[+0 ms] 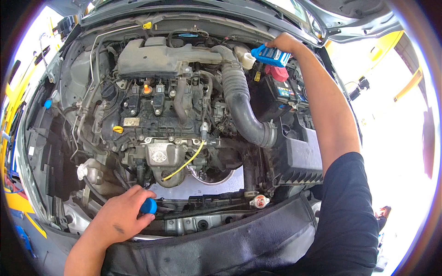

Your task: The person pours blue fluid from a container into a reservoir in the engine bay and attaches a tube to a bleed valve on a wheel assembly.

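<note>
At the far right of the engine bay, my right hand (284,42) is closed around a blue bottle (273,56) with a printed label. The bottle is tipped on its side, its mouth pointing left at the pale fluid reservoir (248,60). Whether liquid is flowing cannot be made out. Near the front edge, my left hand (120,214) holds a round blue cap (148,206) between thumb and fingers, above the radiator support.
The engine (159,110) fills the middle, with a black intake hose (237,96) curving down its right side. A battery (285,94) with a red terminal cover (277,72) and an air filter box (299,152) lie below my right arm. A black fender cover (221,244) drapes the front edge.
</note>
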A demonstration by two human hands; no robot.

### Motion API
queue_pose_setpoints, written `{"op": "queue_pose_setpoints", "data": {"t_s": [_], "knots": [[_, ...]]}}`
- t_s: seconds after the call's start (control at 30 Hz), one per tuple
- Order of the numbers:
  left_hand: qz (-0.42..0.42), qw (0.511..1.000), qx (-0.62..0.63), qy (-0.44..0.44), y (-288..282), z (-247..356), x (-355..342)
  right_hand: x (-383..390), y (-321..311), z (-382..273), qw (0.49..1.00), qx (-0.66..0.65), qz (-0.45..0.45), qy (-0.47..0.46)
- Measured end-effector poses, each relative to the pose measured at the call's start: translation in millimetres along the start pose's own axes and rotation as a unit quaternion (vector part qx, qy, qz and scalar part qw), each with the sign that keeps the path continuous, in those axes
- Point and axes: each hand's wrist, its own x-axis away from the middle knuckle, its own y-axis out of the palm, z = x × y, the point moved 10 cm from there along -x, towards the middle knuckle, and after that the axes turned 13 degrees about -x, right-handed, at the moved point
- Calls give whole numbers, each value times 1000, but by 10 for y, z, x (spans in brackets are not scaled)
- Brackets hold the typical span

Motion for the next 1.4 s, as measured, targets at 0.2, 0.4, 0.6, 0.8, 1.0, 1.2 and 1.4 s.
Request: {"op": "queue_pose_setpoints", "data": {"t_s": [0.2, 0.4, 0.6, 0.8, 1.0, 1.2, 1.4], "knots": [[6, 1000, 13, -1, -9, -1, -5, 4, -17, -12, 1000, -6, 0, -4], [15, 1000, 22, 6, -25, 30, -13, -85, -5, 44, 1000, -21, -1, -1], [21, 999, 40, 2, -13, -6, -7, -40, 16, -92, 1000, -21, 14, -6], [7, 999, 48, -11, -12, -4, -15, -69, -8, -152, 999, 24, 9, -30], [9, 999, 34, 3, -30, 21, -14, -68, 22, -191, 999, 22, 2, -28], [19, 999, 39, 16, -31, 37, -5, -54, 95, -110, 1000, 26, -8, -13], [42, 994, 99, -14, -151, 68, -94, 144, 215, -116, 999, -9, 19, -36]]}}
